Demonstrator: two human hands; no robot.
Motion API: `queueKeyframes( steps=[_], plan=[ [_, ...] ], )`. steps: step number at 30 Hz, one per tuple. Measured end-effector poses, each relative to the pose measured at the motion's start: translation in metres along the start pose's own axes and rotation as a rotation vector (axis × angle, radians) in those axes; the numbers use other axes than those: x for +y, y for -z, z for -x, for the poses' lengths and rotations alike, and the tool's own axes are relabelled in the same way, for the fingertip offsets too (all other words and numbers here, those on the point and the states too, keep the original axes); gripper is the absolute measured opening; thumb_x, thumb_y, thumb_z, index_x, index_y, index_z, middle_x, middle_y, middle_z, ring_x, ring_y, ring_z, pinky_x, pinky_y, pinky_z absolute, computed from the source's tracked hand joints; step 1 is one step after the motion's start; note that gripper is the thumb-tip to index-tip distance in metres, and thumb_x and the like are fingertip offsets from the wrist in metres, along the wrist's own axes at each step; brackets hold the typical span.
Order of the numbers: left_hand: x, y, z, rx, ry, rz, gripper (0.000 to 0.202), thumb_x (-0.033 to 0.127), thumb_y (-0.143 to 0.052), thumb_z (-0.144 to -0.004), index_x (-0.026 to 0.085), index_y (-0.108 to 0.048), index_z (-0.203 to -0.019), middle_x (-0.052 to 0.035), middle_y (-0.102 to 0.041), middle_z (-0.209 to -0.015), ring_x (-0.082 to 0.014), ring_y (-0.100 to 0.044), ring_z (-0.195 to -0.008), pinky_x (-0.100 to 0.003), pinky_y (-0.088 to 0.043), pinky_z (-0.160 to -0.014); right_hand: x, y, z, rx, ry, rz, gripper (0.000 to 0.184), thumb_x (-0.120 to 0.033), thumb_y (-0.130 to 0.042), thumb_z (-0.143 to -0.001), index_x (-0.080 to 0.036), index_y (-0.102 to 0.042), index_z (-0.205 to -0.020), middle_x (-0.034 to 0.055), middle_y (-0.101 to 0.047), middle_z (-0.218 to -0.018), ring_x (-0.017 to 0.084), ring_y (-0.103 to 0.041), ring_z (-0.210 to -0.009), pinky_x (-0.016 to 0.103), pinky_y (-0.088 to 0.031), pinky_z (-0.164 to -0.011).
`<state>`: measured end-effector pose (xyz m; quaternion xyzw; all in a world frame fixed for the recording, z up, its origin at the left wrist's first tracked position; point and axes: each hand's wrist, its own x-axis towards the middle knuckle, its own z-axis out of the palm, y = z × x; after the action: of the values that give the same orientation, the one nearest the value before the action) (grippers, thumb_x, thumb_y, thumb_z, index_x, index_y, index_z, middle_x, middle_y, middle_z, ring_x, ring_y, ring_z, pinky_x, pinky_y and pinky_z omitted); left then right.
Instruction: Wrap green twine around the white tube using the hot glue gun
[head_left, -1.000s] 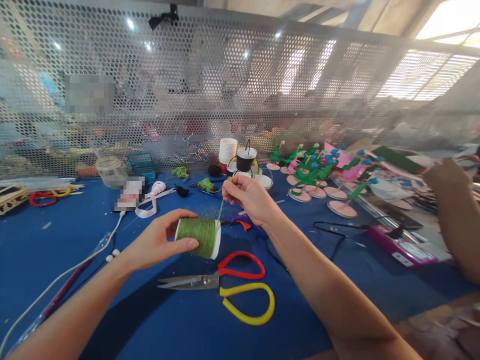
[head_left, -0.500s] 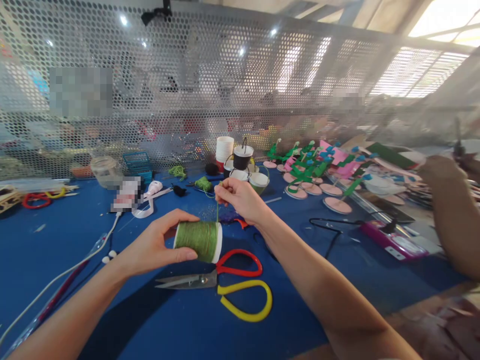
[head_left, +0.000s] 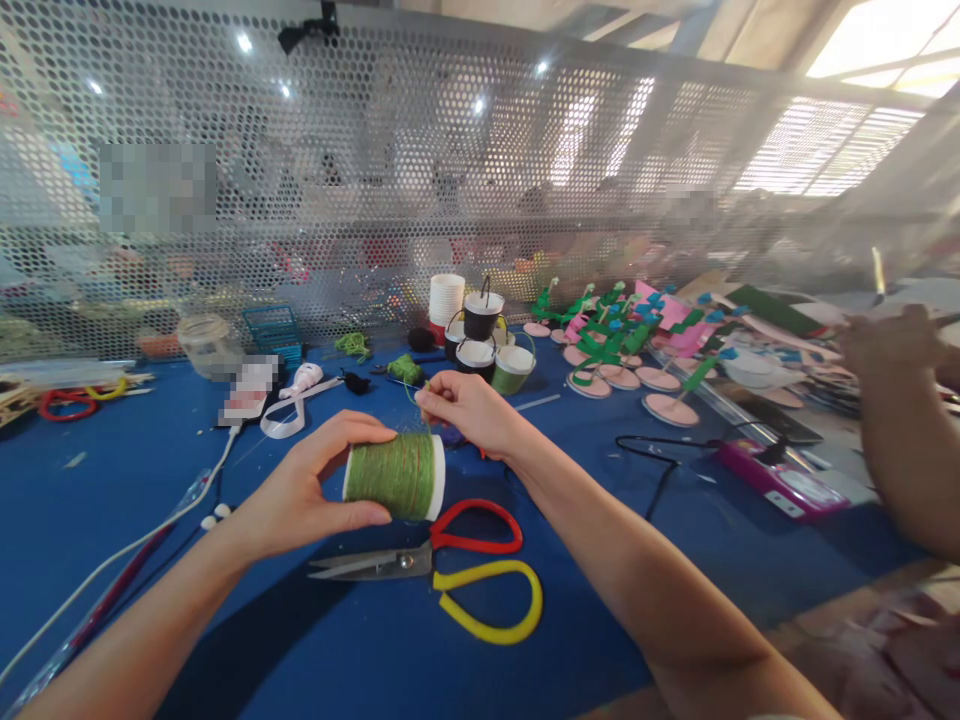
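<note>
A spool of green thread [head_left: 394,477] lies sideways in my left hand [head_left: 311,490], gripped between the thumb below and the fingers above. Just beyond its white right end, my right hand [head_left: 465,408] pinches a green thread between thumb and fingertips; a thin strand shows at the fingers. Beneath the spool, a pair of scissors [head_left: 405,562] with one red and one yellow handle rests on the blue table [head_left: 300,640], blades pointing left. A small ball of green yarn [head_left: 405,368] sits behind my right fingertips.
Small buckets [head_left: 480,320] and stacked white cups [head_left: 447,298] stand at the back before a perforated metal screen [head_left: 420,150]. Green stems on pink discs [head_left: 671,409] fill the right, near a pink power strip [head_left: 780,485]. A co-worker's arm [head_left: 896,430] reaches in. A phone [head_left: 251,390] lies left.
My right hand has come slightly down and left, closer to the spool. The spool has turned a little in my left hand. At the right, the co-worker's hand has shifted.
</note>
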<state>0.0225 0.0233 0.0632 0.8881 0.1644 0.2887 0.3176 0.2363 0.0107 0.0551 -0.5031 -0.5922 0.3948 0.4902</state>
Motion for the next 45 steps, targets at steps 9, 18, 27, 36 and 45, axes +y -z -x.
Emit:
queueKeyframes(
  steps=[9, 18, 27, 36, 45],
  plan=[
    [-0.002, -0.003, -0.001, 0.053, -0.080, 0.021, 0.045, 0.029, -0.070, -0.071, 0.022, -0.051, -0.111, -0.0089, -0.050, -0.110, -0.0241, -0.050, -0.106, -0.039, -0.047, -0.088, -0.004, -0.003, 0.001, -0.039, -0.050, 0.036, 0.029, -0.042, -0.064, -0.065, -0.018, -0.048, -0.059, -0.0052, -0.051, -0.051, 0.008, -0.043, -0.049, 0.024, -0.032, -0.051],
    [-0.006, -0.007, -0.001, 0.123, -0.117, 0.079, 0.046, 0.029, -0.071, -0.071, 0.025, -0.051, -0.113, -0.0082, -0.050, -0.111, -0.0229, -0.052, -0.104, -0.037, -0.049, -0.084, 0.001, -0.005, 0.002, -0.055, -0.093, 0.015, 0.030, -0.044, -0.064, -0.064, -0.018, -0.049, -0.059, -0.0078, -0.044, -0.046, 0.007, -0.037, -0.044, 0.023, -0.026, -0.045],
    [-0.008, -0.011, -0.001, 0.155, -0.091, 0.122, 0.046, 0.032, -0.070, -0.071, 0.024, -0.052, -0.112, -0.0081, -0.050, -0.109, -0.0221, -0.052, -0.102, -0.037, -0.048, -0.084, 0.003, -0.009, 0.001, -0.103, -0.171, -0.066, 0.037, -0.049, -0.068, -0.057, -0.018, -0.048, -0.057, -0.0090, -0.042, -0.043, 0.005, -0.034, -0.042, 0.022, -0.022, -0.043],
    [-0.009, -0.012, 0.000, 0.167, -0.153, 0.004, 0.046, 0.029, -0.070, -0.071, 0.025, -0.052, -0.113, -0.0087, -0.053, -0.110, -0.0237, -0.052, -0.105, -0.039, -0.048, -0.085, 0.002, -0.010, 0.002, -0.108, -0.209, -0.125, 0.036, -0.046, -0.071, -0.055, -0.017, -0.049, -0.056, -0.0092, -0.043, -0.042, 0.005, -0.035, -0.041, 0.021, -0.023, -0.042],
    [-0.011, -0.006, 0.002, 0.157, -0.165, -0.170, 0.045, 0.025, -0.067, -0.075, 0.027, -0.047, -0.115, -0.0086, -0.047, -0.118, -0.0245, -0.047, -0.110, -0.043, -0.042, -0.093, -0.005, 0.001, 0.002, -0.004, -0.170, 0.048, 0.037, -0.047, -0.067, -0.062, -0.018, -0.050, -0.048, -0.0056, -0.048, -0.040, 0.006, -0.040, -0.038, 0.020, -0.030, -0.038]
  ],
)
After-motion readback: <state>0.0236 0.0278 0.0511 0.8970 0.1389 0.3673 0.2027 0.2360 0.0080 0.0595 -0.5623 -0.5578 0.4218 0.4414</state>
